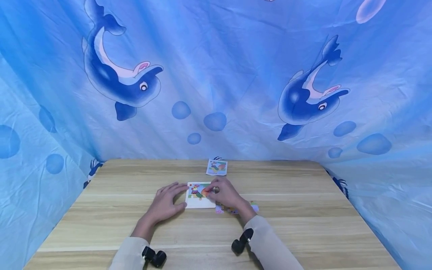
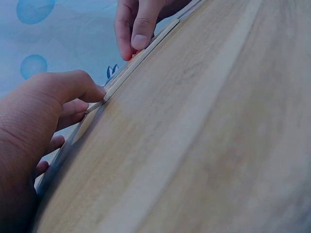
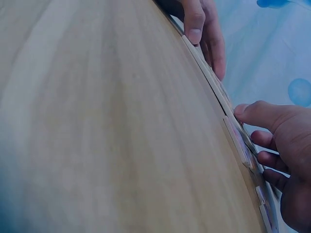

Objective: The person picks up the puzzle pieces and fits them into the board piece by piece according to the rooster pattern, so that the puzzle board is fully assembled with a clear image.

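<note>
Sleeves (image 1: 275, 243) up close, then the board (image 1: 200, 203) flat on the desk (image 1: 287, 191), probably light, stiff and slidey, so steady its edge like the left hand (image 1: 164, 204) does, fingers apart, while the right hand (image 1: 225, 192) bunches its fingers over it, can't tell if gripping anything.

- Behind, a rumpled blue cloth (image 1: 243, 75) hangs down, printed with two dolphins (image 1: 101, 75) and rounded bubbles (image 1: 215, 121).
- Before me spreads a pale wood-grained surface (image 1: 303, 210), lighter bands crossing it.

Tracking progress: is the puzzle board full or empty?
Partly full: coloured pieces lie on the puzzle board above a bare white strip.
</note>
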{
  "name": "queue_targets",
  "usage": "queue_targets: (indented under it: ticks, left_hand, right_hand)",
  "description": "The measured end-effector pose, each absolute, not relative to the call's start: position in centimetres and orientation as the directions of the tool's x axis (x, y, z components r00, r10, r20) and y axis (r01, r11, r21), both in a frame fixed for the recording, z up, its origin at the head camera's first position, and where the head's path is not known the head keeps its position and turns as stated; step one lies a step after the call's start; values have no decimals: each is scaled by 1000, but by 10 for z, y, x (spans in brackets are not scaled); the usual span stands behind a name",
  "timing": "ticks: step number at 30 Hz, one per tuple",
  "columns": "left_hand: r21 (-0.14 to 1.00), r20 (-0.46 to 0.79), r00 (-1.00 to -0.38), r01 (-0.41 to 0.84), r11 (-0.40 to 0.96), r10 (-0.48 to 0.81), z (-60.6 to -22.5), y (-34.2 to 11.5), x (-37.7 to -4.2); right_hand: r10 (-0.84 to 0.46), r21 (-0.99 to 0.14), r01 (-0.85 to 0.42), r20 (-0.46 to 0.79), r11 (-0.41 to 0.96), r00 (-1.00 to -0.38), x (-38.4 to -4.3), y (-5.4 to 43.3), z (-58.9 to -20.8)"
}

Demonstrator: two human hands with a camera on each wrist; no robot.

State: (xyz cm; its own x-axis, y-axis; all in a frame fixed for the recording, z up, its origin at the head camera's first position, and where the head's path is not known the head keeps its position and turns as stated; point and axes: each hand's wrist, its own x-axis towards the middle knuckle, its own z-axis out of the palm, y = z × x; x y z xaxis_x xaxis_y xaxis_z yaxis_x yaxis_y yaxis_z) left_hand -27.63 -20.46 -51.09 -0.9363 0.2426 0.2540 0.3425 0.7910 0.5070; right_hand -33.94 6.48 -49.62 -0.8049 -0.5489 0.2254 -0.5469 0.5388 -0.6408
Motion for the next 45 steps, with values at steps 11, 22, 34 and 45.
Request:
queue_targets:
  ticks: [11, 22, 34, 45]
  left_hand:
    - [507, 256, -937, 340, 792, 238, -510, -204, -275]
    - [512, 255, -936, 342, 788, 241, -512, -203, -274]
    - [495, 257, -934, 347, 797, 247, -511, -206, -274]
    - [504, 250, -937, 340, 794, 242, -511, -206, -275]
  right_hand:
    - [-551, -628, -556, 231, 545, -802, -337, 65, -494]
    - [-567, -654, -536, 194, 533, -801, -332, 76, -492]
    - [-549, -740, -460, 147, 490, -823, -306, 114, -493]
    - [-552, -698, -504, 184, 509, -813, -290, 127, -495]
